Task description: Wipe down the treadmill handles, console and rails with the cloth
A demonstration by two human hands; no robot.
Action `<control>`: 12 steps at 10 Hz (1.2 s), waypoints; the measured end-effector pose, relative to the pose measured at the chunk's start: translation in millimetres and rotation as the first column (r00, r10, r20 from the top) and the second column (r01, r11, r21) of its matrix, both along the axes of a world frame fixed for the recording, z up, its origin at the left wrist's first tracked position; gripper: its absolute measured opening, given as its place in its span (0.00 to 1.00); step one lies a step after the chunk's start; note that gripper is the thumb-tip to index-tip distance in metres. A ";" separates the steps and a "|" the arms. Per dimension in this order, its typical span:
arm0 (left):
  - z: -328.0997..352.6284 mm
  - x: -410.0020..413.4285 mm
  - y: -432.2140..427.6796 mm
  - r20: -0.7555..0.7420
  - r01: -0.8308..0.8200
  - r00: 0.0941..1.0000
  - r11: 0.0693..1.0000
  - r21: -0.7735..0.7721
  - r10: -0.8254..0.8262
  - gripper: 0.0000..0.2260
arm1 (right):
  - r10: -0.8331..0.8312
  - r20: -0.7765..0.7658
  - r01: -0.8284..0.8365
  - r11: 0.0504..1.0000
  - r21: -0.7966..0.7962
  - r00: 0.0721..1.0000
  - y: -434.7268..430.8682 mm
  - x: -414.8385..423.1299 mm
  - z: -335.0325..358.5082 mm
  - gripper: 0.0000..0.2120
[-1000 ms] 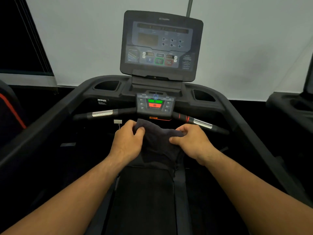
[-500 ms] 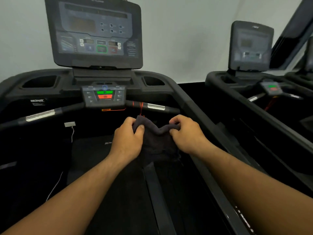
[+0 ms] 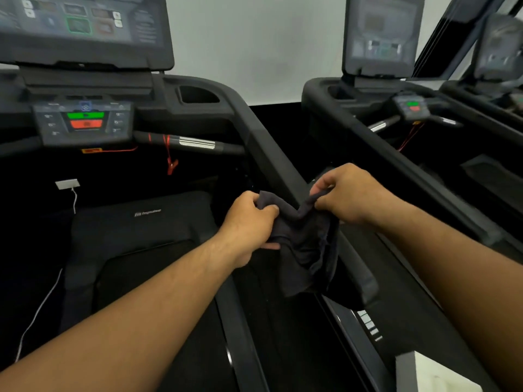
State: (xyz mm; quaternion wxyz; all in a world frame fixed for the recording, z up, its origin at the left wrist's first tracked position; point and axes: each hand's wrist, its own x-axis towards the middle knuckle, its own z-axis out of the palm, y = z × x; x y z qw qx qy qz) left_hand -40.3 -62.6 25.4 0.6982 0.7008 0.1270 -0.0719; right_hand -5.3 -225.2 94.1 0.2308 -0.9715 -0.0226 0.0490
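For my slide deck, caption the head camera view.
A dark cloth gripped by the left hand and right hand at the treadmill's right rail, console at upper left.

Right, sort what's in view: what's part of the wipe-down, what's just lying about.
Job: cloth, held by left hand and right hand; side rail; handle; console.
Lying about: red clip cord; white cable; next treadmill.

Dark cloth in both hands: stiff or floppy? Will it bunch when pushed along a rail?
Likely floppy: the cloth sags between the left hand and right hand and hangs in loose folds. Probably light, since pinched fingers alone carry it. Soft folds suggest it would bunch when pushed unless pressed flat.
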 end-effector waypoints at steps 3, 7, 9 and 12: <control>-26.7 7.8 -73.4 -0.213 0.023 0.976 0.988 -0.152 -0.056 0.04 | -0.061 -0.122 0.010 0.925 -0.380 0.991 -68.5 23.7 -22.0 0.08; -57.8 15.7 -73.8 0.224 -0.132 0.975 0.788 0.601 -0.008 0.09 | 0.193 0.058 -0.146 0.875 -0.461 0.979 -70.0 22.1 -58.1 0.13; -50.2 17.9 -83.8 0.223 0.015 0.949 0.738 0.675 -0.223 0.04 | 0.136 -0.141 -0.176 0.928 -0.327 0.981 -55.0 16.3 -56.1 0.06; -34.8 17.8 -60.4 0.116 0.129 0.953 0.721 0.681 -0.280 0.08 | 0.140 -0.164 -0.203 0.855 -0.477 0.976 -34.7 27.3 -41.4 0.09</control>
